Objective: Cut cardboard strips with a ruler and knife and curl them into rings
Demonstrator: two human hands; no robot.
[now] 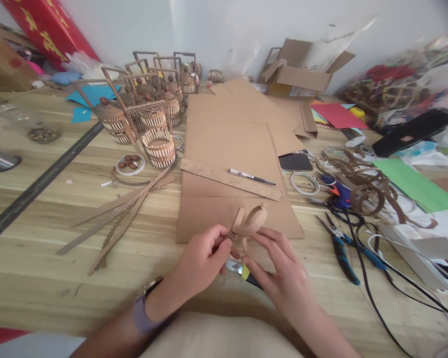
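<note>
My left hand [203,256] and my right hand [281,271] meet near the table's front edge. Both pinch a curled strip of brown cardboard [251,223] that loops upward between the fingertips. Beneath the hands lies a utility knife with a yellow part [242,271], partly hidden. The hands hover over the near end of a large flat cardboard sheet [227,149]. On that sheet rest a cardboard ruler strip [227,180] and a pen [251,176]. A watch sits on my left wrist.
Several small cardboard lanterns [149,112] stand at the back left, with long cut strips [123,214] in front. Blue-handled pliers [339,246], black cables, tape rolls [305,183], curled cardboard offcuts [366,184] and coloured paper crowd the right. An open box [302,74] sits behind.
</note>
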